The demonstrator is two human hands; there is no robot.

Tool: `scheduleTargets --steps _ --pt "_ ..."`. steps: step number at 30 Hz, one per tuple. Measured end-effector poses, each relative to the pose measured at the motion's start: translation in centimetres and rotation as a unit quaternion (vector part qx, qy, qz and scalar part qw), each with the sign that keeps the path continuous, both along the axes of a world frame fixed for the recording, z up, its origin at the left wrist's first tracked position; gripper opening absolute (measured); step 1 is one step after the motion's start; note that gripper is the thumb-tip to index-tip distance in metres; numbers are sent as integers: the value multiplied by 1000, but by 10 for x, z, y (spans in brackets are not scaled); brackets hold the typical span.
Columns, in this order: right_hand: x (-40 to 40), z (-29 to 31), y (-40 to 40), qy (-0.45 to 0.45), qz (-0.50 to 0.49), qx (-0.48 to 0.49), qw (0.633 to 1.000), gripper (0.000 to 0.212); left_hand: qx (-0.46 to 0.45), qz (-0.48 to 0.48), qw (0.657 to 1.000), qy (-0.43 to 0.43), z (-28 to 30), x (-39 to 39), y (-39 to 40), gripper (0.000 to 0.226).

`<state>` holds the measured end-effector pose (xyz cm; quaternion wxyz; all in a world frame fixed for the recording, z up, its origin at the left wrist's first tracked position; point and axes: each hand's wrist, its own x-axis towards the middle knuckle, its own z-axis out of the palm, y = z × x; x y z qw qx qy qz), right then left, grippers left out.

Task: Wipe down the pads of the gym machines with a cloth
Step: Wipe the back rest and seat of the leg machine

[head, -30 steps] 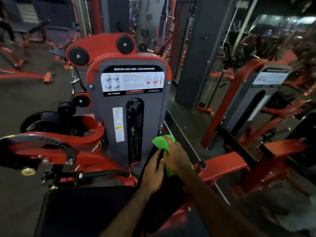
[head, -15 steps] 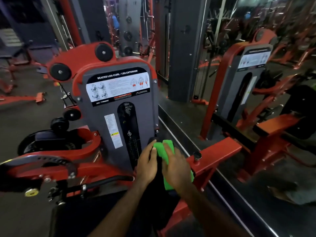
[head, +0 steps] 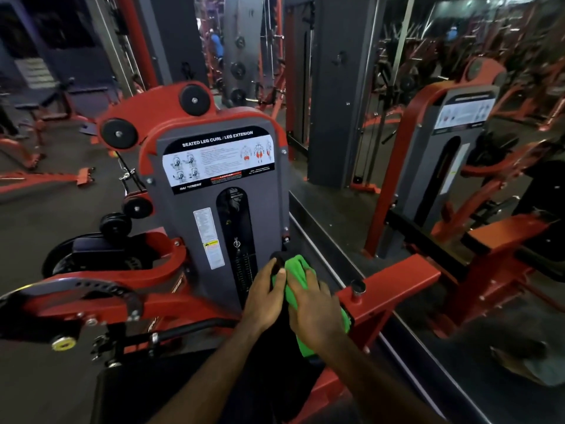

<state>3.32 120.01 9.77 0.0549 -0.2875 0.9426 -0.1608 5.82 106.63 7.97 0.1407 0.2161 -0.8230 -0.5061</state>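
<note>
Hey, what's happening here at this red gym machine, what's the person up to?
A person is wiping a black pad on a seated leg curl / leg extension machine. The right hand lies flat on a green cloth, pressing it against the pad. The left hand rests beside it on the same pad, thumb touching the cloth's edge. A large mirror to the right reflects the machine.
</note>
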Motion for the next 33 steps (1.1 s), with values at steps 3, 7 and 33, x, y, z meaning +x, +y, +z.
scheduleTargets --steps 3,7,33 --pt "-3 0 -1 5 4 18 1000 75 -6 -2 1000 -3 -5 -3 -8 49" --pt "-36 9 -36 -12 31 15 999 71 52 49 997 29 -11 -9 -18 40" --pt "-171 -5 -202 -144 346 303 876 20 208 238 946 -69 -82 -41 -77 34"
